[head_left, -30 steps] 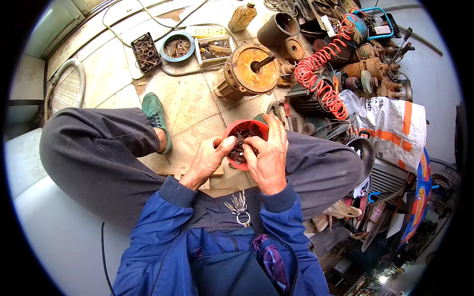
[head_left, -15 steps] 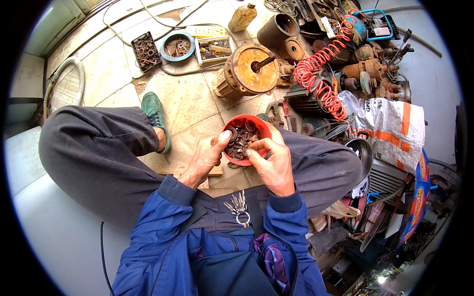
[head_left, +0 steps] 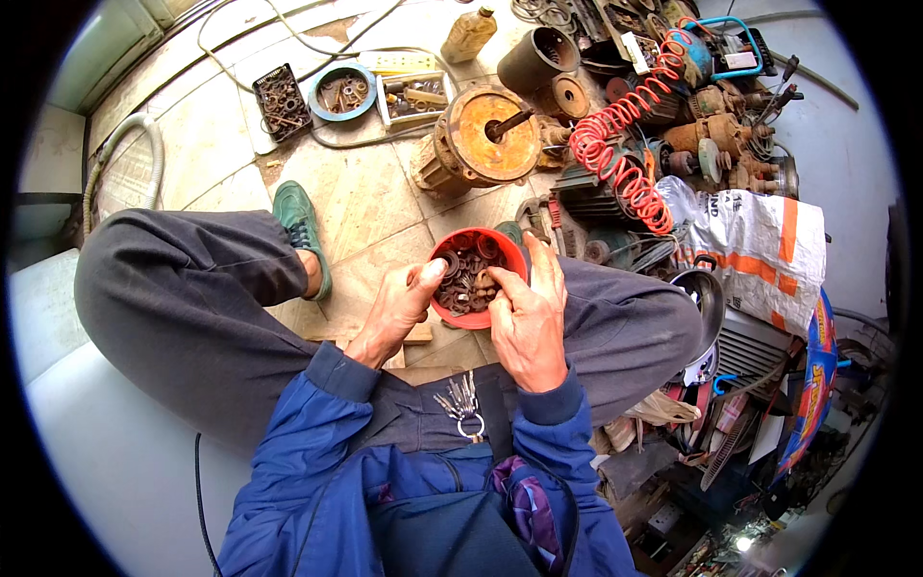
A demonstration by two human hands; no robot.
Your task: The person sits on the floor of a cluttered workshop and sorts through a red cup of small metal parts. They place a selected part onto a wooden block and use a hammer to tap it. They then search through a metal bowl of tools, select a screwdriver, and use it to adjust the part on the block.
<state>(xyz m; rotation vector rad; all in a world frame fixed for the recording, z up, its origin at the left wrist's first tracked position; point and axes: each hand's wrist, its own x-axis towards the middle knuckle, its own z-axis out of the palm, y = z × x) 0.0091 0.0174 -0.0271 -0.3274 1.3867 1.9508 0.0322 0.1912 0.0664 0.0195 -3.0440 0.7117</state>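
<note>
Between the person's bent legs, a red bowl (head_left: 466, 321) sits tilted toward the wearer, right where both hands meet. Loose rusty washers (head_left: 469, 272) and small metal parts fill it. Left hand (head_left: 396, 310) has the left rim, grip closed on the wall: thumb up over the edge, other fingers mostly hidden from here. Right hand (head_left: 532, 327) is at the right edge; its thumb and forefinger tips are close together over the parts, other fingers up along the rim. Can't tell whether that grip pinches a part. The right fingers block some of the bowl's right side.

Beyond the bowl, a rusty flanged motor (head_left: 488, 144) stands on the tiled floor (head_left: 361, 207), shaft sticking out, apart from the hands. Farther off, left of the motor: black crate (head_left: 283, 104), blue round tray (head_left: 343, 116), white bin (head_left: 419, 117), all holding metal bits. Right of the motor: red coiled hose (head_left: 598, 152) over a pile of machine parts. White sack (head_left: 755, 240) lies past the right knee. Green shoe (head_left: 304, 231) on the left, well clear.
</note>
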